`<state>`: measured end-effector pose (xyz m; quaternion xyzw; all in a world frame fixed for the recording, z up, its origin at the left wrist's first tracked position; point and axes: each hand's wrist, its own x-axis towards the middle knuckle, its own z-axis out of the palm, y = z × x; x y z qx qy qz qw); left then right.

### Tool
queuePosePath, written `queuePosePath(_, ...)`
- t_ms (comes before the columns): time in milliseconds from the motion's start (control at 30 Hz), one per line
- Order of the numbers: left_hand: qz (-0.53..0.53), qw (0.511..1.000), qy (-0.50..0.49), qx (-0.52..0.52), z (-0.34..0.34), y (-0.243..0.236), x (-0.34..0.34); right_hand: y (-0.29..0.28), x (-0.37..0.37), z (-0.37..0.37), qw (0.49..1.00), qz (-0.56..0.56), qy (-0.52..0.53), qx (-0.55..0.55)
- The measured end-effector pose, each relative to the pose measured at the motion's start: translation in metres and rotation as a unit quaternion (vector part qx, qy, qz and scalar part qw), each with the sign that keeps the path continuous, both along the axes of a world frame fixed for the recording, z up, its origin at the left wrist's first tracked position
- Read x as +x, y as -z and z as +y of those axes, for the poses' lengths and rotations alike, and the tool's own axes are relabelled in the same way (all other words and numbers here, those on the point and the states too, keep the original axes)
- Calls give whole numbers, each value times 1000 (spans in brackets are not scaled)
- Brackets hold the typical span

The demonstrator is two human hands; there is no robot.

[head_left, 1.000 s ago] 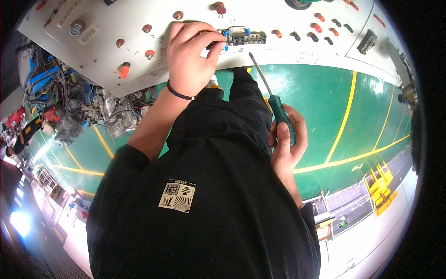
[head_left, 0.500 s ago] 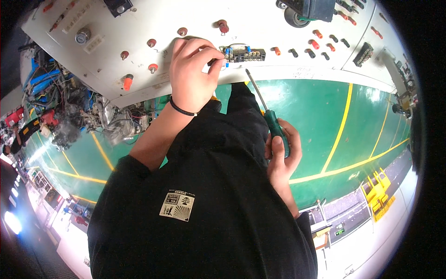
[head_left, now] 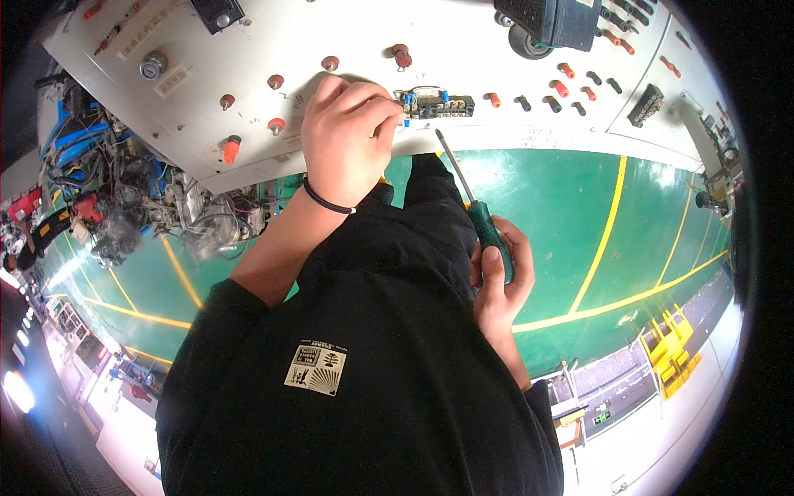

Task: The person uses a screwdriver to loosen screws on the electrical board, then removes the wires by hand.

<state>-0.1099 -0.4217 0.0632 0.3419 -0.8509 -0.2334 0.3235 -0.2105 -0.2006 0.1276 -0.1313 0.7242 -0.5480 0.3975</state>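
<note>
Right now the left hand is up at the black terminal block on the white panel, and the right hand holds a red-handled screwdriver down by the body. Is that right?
Not quite: the screwdriver in the right hand has a green handle, not red, as the head view shows. The rest holds: the left hand is at the black terminal block on the white panel.

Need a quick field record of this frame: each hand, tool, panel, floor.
left hand: left hand raised to the white panel, fingers pinching at the end of the black terminal block
right hand: right hand held low, gripping the screwdriver by its green handle
tool: shaft points up toward the panel, tip just short of its lower edge
panel: red knobs and black posts around the block
wrist: black band on the left wrist
floor: green floor with yellow lines
</note>
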Motion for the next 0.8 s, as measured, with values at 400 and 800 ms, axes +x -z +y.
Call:
queuePosePath(400, -39, 999, 17, -3, -2, -3, -4, -1, 0, 0, 1000, 9, -13, -4)
queuePosePath(800, -48, 999, -10, 15, 0, -4, -2, -6, 15, 10, 1000, 19, -7, -8)
